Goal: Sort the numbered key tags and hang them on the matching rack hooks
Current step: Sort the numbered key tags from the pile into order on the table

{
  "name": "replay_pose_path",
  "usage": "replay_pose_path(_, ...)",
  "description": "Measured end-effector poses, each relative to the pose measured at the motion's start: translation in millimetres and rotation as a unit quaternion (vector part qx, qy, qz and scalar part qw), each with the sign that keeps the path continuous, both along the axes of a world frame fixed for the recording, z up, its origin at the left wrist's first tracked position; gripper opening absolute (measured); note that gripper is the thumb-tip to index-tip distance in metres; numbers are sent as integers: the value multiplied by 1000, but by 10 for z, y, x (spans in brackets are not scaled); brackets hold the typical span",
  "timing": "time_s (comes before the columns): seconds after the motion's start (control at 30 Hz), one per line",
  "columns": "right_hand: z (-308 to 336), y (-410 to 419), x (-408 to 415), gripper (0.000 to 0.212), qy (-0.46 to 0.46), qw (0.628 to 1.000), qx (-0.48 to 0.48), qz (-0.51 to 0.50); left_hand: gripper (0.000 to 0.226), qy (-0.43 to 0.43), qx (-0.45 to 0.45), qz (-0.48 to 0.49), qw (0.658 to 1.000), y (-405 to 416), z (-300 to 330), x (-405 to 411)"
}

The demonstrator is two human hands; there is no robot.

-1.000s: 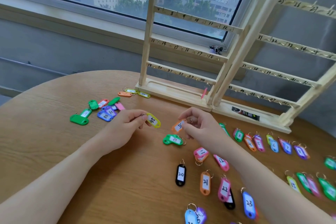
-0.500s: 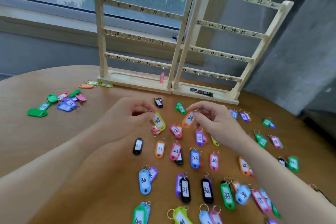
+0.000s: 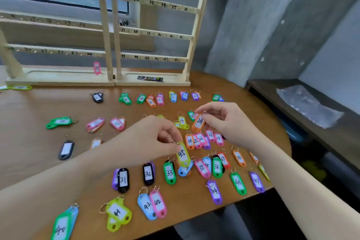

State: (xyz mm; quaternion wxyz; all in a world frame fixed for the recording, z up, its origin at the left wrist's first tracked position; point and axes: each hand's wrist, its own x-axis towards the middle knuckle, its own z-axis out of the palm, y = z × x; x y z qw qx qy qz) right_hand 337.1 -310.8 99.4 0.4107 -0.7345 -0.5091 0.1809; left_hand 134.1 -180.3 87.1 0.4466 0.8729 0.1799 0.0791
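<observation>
I see my left hand (image 3: 153, 138) pinching the yellow-green plastic tag marked 45 (image 3: 183, 154) mid-frame, my right hand (image 3: 224, 121) pinching the orange plastic tag marked 24 (image 3: 198, 122), and one pink tag (image 3: 97, 68) on the pale wooden rack (image 3: 105, 25) upper left.

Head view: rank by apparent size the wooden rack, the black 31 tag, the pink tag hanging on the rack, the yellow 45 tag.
1. wooden rack, by far the largest.
2. black 31 tag and yellow 45 tag, held by the left hand: alike, not ranked.
3. pink tag on the rack: looks smallest, but it is farthest from the camera, so true size is unsure.
</observation>
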Motion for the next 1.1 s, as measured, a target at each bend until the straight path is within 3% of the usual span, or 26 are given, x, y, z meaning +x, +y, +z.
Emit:
replay_pose_path(0.13,-131,-337,150,18,28,999,2,-32,6,26,11,-58,998,-369,-168,274)
replay_pose_path(0.47,-370,-750,402,8,46,992,-23,-113,9,45,46,-78,995,-890,-342,701)
replay_pose_path(0.8,-430,-866,513,14,61,990,-31,-125,17,23,220,-82,972,-1082,-412,855)
replay_pose_path(1.1,-430,-866,521,6,70,987,-41,-136,22,-16,328,-64,942,-1089,-549,820)
